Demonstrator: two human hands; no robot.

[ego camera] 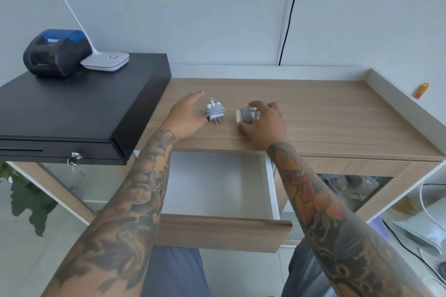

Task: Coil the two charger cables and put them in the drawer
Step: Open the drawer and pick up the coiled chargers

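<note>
Two white chargers lie on the wooden counter [325, 113], each with its grey cable wound round the body. The left charger [215, 112] shows its metal prongs toward me. My left hand [187, 113] is spread beside it, thumb tip at its lower left edge, fingers straight. My right hand [264, 120] curls its fingers and thumb round the right charger [246, 115], which still rests on the counter. Below the counter's front edge the drawer [224, 231] stands pulled out, its white inside bare between my forearms.
A black cash drawer [79, 113] with a key in its lock sits at the left, carrying a dark receipt printer [56, 52] and a white lamp base [106, 61]. A raised rim borders the counter's right side. Cables and white items lie on a shelf at lower right.
</note>
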